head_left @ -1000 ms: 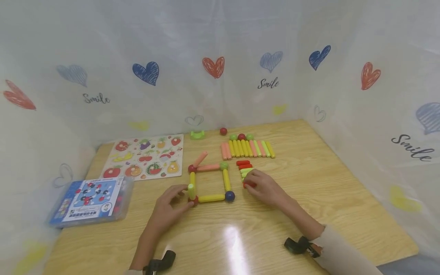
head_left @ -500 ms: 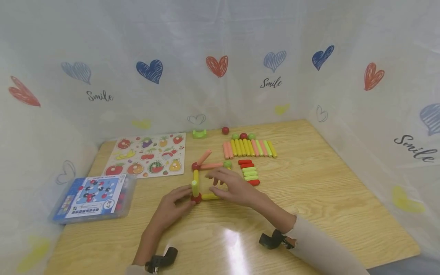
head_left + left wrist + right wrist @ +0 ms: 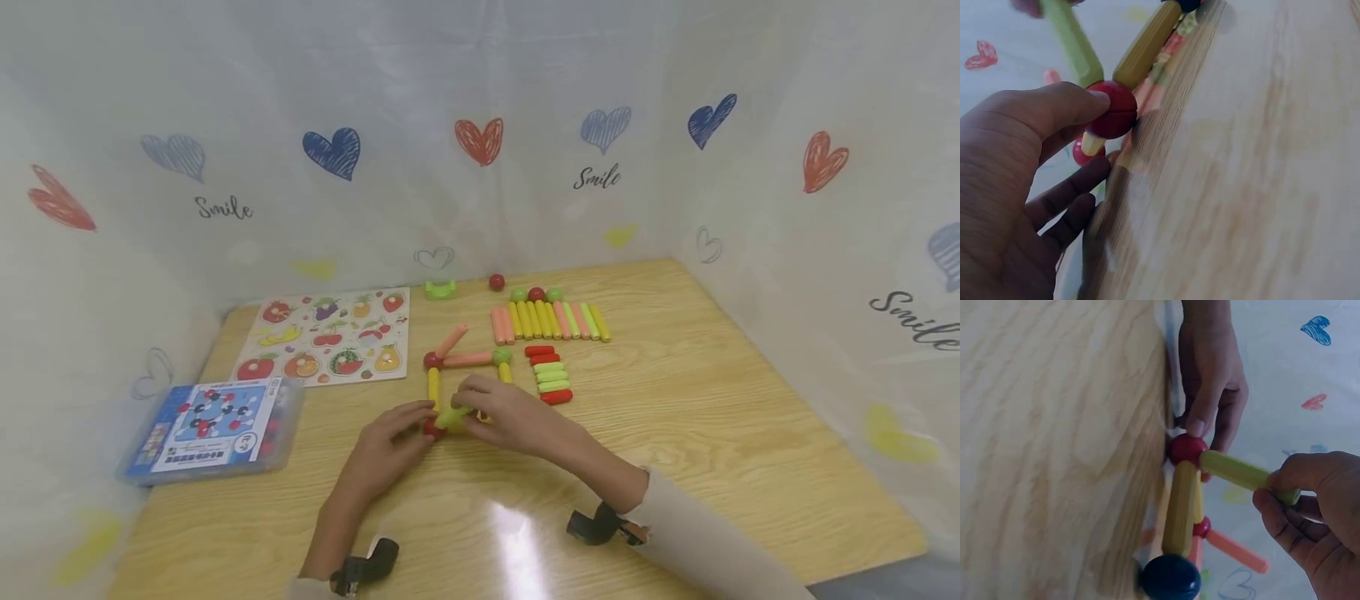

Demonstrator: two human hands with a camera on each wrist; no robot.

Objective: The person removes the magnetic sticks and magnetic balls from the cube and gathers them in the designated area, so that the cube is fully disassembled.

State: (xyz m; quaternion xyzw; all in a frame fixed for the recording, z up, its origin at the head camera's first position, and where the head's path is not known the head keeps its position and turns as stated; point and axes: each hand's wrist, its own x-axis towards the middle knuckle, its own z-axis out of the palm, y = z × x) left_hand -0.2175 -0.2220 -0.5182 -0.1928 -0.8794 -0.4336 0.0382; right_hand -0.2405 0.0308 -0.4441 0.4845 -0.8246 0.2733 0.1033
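My left hand (image 3: 386, 446) holds the red ball (image 3: 1119, 111) at the near left corner of a square frame of balls and rods, its thumb pressed on the ball. From that ball a light green rod (image 3: 1235, 470) slants up to the right. My right hand (image 3: 517, 417) pinches the rod's upper end between thumb and fingers. A yellow rod (image 3: 1179, 509) joins the red ball to a blue ball (image 3: 1170, 578), which my right hand hides in the head view. At the frame's back, a pink rod (image 3: 471, 360) links a second red ball (image 3: 432, 361) and a green ball (image 3: 502, 357); another pink rod (image 3: 452, 340) juts from that red ball.
Short red and green rods (image 3: 552, 375) lie stacked right of the frame. Behind them is a row of long rods (image 3: 551, 321) with several balls. A fruit picture board (image 3: 330, 337) and a plastic box (image 3: 213, 429) lie left; a green curved piece (image 3: 440, 289) sits at the back.
My right hand has left the short red rod on the right, moved left over the frame and grasped the green rod. That rod stood upright and now leans right. My left hand stays at the ball.
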